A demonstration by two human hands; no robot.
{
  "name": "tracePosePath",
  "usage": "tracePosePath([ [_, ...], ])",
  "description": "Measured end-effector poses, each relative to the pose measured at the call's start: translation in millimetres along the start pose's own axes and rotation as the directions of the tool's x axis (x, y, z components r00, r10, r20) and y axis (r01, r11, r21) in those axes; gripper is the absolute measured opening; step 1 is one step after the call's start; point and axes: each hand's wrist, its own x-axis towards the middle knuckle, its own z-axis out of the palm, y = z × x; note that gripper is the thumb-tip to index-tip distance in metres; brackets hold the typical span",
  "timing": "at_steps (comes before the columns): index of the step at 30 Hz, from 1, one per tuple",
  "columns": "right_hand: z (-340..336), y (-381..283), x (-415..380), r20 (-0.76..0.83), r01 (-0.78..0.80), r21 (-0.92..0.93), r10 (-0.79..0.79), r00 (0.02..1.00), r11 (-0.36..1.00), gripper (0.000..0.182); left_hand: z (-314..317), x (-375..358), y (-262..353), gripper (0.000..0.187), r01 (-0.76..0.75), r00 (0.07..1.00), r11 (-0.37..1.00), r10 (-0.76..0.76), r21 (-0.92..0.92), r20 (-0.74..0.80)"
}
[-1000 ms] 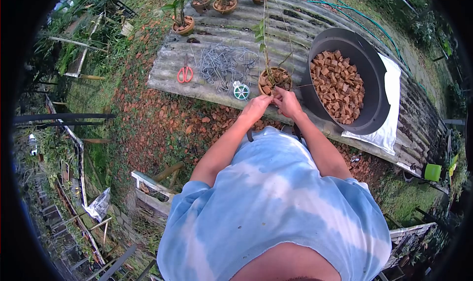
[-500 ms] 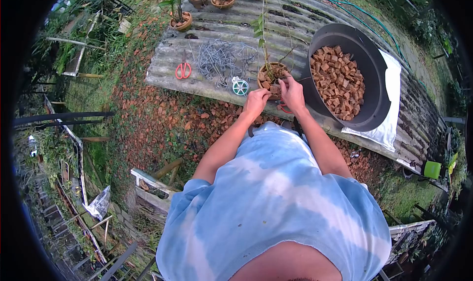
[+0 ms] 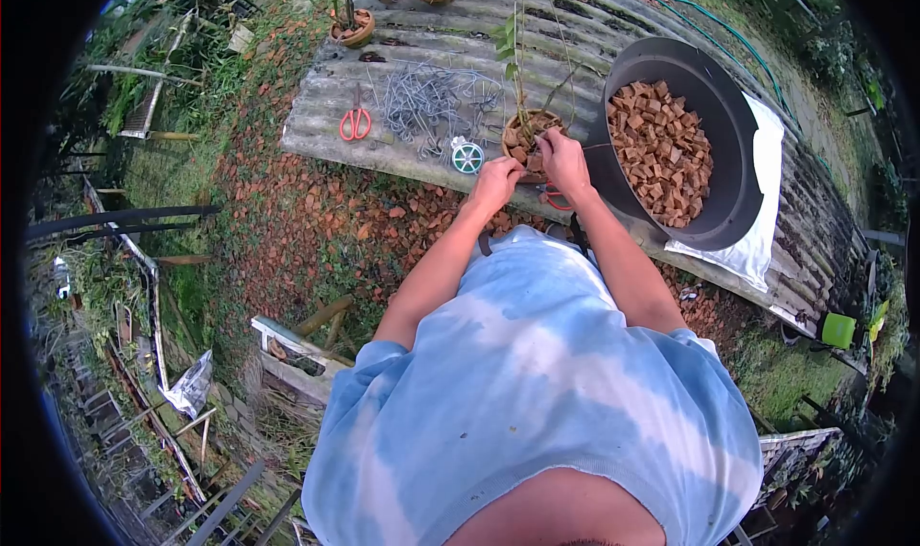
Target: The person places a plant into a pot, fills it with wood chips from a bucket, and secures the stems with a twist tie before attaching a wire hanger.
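Note:
A clay pot [image 3: 510, 141] with a tall, thin-stemmed leafy plant [image 3: 516, 72] stands near the front edge of the corrugated sheet, filled with brown chunks. At its near left rim is my left hand [image 3: 495, 181], fingers closed together. My right hand [image 3: 563, 165] pinches over the pot's right side, close to the chunks. What either set of fingertips holds is hidden or too small to name. Just left of the pot lies a green-and-white spool [image 3: 468, 157]. Red-handled scissors or pliers [image 3: 556, 199] show partly beneath my right hand.
A large dark tub [image 3: 733, 177] of brown cubes [image 3: 661, 153] stands right of the pot on a white sack [image 3: 767, 201]. Leftward lie tangled grey wires [image 3: 431, 105] and red-handled scissors [image 3: 356, 123]. Other potted plants [image 3: 353, 31] line the far side; a green hose [image 3: 714, 29] runs behind.
My right hand has shifted slightly left and up, closer over the chunks. My left hand stays at the pot's near rim. The whole view has moved a little.

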Motion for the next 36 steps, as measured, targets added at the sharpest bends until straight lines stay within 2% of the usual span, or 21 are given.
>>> tracePosePath([
  [4,1.0,5.4,2.3,0.041,-0.002,0.012,0.002,0.999,1.000,0.020,-2.2,0.4,0.5,0.011,-0.032,0.999,0.999,0.031,0.027,0.016],
  [5,1.1,5.4,1.5,0.045,0.009,-0.033,-0.008,0.999,0.999,0.021,-2.4,-0.7,1.1,0.013,-0.018,1.000,1.000,0.018,0.008,0.014],
  [8,2.9,2.0,1.3,0.048,0.048,-0.123,-0.042,0.998,0.991,0.022,-0.4,-6.7,1.3,0.016,0.125,0.992,0.991,-0.124,-0.055,0.012],
  [10,7.8,3.8,1.3,0.040,0.077,-0.125,-0.073,0.997,0.989,0.024,5.5,-12.7,1.6,0.019,0.239,0.970,0.946,-0.245,-0.218,-0.002],
  [12,9.4,5.8,1.7,0.067,0.068,-0.134,-0.060,0.996,0.989,0.026,13.8,-14.9,-3.7,0.023,0.365,0.924,0.852,-0.381,-0.374,0.033],
  [14,9.6,6.8,2.0,0.076,0.069,-0.136,-0.059,0.995,0.988,0.028,24.1,-13.6,-14.3,0.026,0.496,0.849,0.701,-0.515,-0.512,0.116],
  [17,9.4,8.5,2.8,0.060,0.082,-0.125,-0.075,0.995,0.989,0.031,34.2,-12.2,-19.7,0.028,0.465,0.855,0.618,-0.499,-0.633,0.141],
  [20,6.9,5.8,2.7,0.052,0.085,-0.111,-0.080,0.995,0.990,0.035,35.4,-11.6,-16.0,0.028,0.470,0.851,0.606,-0.504,-0.641,0.148],
  [26,6.3,5.6,0.1,0.039,0.085,-0.101,-0.082,0.996,0.991,0.039,33.8,-4.3,0.0,0.030,0.565,0.748,0.383,-0.612,-0.730,0.258],
  [29,5.2,5.1,-2.6,0.035,0.065,-0.084,-0.062,0.997,0.994,0.038,42.2,-5.0,-4.4,0.028,0.546,0.758,0.458,-0.626,-0.701,0.182],
  [36,4.4,7.3,-1.1,0.091,0.053,-0.078,-0.045,0.995,0.996,0.031,49.7,-3.1,-12.8,0.023,0.537,0.765,0.475,-0.622,-0.697,0.166],
])
